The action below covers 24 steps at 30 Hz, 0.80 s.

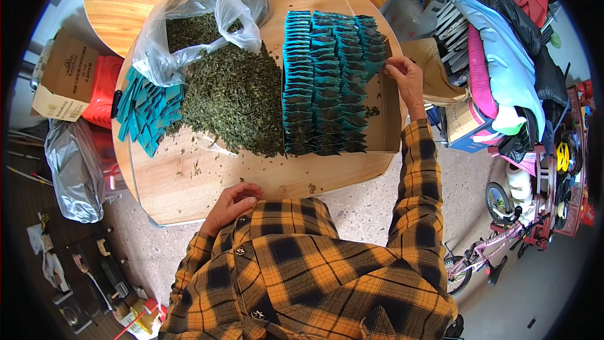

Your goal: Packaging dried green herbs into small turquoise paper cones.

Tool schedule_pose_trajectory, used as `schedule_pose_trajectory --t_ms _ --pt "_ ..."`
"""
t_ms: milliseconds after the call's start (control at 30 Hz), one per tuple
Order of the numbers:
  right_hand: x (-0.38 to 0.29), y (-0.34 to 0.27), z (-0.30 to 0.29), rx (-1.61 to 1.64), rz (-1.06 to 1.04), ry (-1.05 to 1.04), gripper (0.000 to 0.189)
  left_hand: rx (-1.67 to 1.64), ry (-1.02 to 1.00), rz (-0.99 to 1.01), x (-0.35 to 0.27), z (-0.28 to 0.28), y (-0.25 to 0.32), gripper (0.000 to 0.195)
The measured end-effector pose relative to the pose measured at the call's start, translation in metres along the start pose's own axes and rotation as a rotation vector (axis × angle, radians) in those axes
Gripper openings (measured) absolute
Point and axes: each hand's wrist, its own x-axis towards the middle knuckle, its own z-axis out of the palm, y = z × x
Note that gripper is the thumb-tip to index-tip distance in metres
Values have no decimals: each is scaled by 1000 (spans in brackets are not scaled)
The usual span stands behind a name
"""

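Observation:
My right hand point(406, 80) is at the right side of a shallow cardboard box point(390, 123). Its thumb and forefinger pinch the outer edge of a teal packet point(375, 68) at the front of the short right-hand row. Several rows of upright teal packets point(325, 80) fill most of the box. My left hand point(234, 205) rests at the near table edge by my lap, loosely curled, with nothing seen in it. Left of the box lies a heap of dried green leaves point(231, 99), spilling from a clear plastic bag point(155, 47). A white plastic scoop point(214, 146) lies at its near edge.
Flat teal packets point(148, 108) are piled at the left of the wooden table point(179, 189). Beyond the left edge are a cardboard carton point(63, 78) and a red plastic stool point(104, 89). Piled clothes point(502, 61) and a pink bicycle point(481, 250) stand to the right.

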Motion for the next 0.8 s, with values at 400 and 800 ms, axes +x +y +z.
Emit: schedule_pose_trajectory --t_ms 400,800 --pt "-42 -91 2 -75 -63 279 16 -16 -41 79 -2 -15 -15 33" --pt "-143 -182 204 178 31 -464 7 100 -63 167 0 -34 -32 30"
